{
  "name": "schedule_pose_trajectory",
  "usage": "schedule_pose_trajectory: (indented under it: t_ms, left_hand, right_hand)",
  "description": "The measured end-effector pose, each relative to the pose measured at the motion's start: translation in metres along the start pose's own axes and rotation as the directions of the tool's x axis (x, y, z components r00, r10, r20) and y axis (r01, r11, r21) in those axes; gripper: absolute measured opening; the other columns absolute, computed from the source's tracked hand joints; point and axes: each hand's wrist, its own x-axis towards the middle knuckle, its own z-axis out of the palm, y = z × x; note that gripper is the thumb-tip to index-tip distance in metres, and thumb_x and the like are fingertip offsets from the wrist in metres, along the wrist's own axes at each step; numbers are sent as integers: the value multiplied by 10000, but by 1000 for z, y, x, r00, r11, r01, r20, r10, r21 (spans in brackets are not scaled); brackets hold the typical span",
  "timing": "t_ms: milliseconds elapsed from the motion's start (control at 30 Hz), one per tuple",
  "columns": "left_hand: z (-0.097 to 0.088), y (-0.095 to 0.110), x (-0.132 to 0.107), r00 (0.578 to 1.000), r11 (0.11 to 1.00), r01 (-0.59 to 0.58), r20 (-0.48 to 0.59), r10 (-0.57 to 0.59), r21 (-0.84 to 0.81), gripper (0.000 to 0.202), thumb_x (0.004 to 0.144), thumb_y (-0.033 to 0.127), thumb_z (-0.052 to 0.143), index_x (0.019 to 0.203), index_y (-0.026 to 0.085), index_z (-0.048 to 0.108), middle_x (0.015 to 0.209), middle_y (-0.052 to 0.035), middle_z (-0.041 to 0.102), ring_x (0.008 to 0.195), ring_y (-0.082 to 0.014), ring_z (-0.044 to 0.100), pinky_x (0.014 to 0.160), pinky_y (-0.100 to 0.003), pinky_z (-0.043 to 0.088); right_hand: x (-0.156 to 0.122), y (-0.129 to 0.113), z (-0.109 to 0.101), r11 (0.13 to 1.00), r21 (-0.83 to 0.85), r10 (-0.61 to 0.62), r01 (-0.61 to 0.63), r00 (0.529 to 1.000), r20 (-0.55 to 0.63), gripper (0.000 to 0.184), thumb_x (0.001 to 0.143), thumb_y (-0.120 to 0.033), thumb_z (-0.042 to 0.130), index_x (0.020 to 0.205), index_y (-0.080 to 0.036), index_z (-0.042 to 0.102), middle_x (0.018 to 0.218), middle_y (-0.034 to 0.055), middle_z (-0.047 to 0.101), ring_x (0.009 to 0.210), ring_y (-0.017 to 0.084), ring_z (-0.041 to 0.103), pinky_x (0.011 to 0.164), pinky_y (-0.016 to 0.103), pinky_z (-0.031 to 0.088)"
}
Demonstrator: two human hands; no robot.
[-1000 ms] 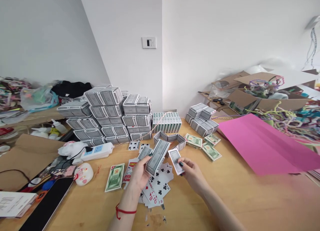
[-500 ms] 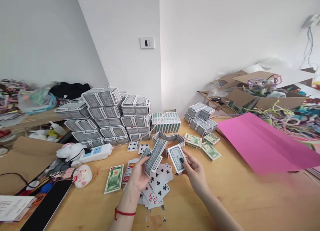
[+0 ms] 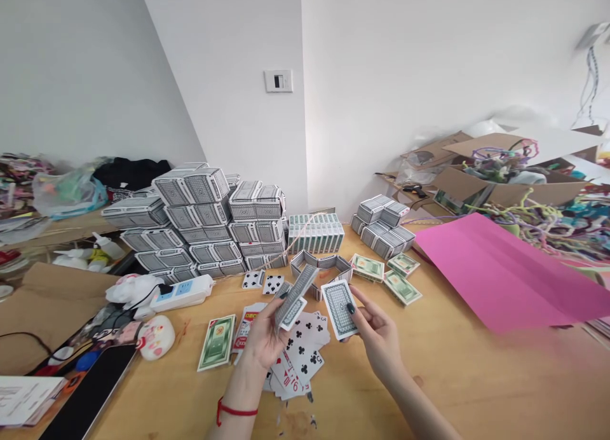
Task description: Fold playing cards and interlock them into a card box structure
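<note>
Right hand closed on card, left hand on folded cards, clubs "5" nearby

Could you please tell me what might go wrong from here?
The left hand holds tilted cards above a face-up spread, so a slip could drop them into it. The right hand pinches a single card near one edge and might bend it. A ring of folded cards stands just beyond both hands, so a careless reach could perhaps knock it.
</note>
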Motion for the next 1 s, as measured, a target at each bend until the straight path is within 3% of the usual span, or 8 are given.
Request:
schedule_pose_trajectory:
  t_ms: [167,333,767,1000]
  left_hand:
    - [3,-11,2,984,968,-168,-33,177,184,119,762,67,524,842,78,612,744,-90,709,696,-197,681,587,-248,566]
    - [1,-11,2,978,954,-193,-27,205,230,114,746,81,551,832,79,626,748,-89,710,710,-202,680,610,-260,566]
    - [0,-12,3,969,938,-233,-18,246,256,135,718,94,588,849,89,619,790,-93,710,680,-200,677,597,-278,560]
    - [-3,-13,4,948,896,-309,22,319,318,262,681,109,633,940,133,607,868,-75,705,787,-204,667,686,-295,545]
  right_hand:
    - [-3,1,-1,994,-74,-78,75,996,-36,628,744,-408,594,1277,-124,424,522,-50,504,452,142,564,510,288,476]
    - [-2,5,-7,981,-146,-138,126,987,-78,627,768,-405,567,1302,-130,391,557,-35,541,474,130,554,521,269,452]
    - [0,5,-4,983,-161,-103,93,993,-51,613,755,-426,566,1269,-118,432,576,-21,542,467,141,563,496,277,478]
    - [1,6,-1,983,-176,-49,60,996,69,577,757,-440,552,1234,-126,471,563,-30,507,441,141,556,470,277,468]
